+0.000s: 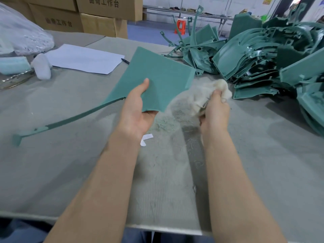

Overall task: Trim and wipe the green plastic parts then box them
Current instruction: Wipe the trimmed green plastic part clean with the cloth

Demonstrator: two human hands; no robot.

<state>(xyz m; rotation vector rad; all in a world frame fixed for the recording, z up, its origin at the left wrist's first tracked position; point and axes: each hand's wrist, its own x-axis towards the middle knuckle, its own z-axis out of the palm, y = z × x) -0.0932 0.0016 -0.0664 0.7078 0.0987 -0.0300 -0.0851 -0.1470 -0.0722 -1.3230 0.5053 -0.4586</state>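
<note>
While the left grip point(135, 111) pinches the apparently stiff, light, flat green plastic panel point(157, 76) by its near edge, the right grip point(216, 111) clamps a crumpled whitish rag point(206, 95).

Your left hand point(135, 109) grips a flat green plastic part point(154, 79) above the table point(70, 163) — your right hand point(214, 111) clutches a whitish rag point(208, 93) beside it.

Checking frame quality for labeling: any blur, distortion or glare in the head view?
Head view: the rag in the right hand is motion-blurred; the left hand and green panel are sharp; wide-angle distortion bows the table edge; glossy highlights on the piled green parts; light is soft, shadows faint.
</note>
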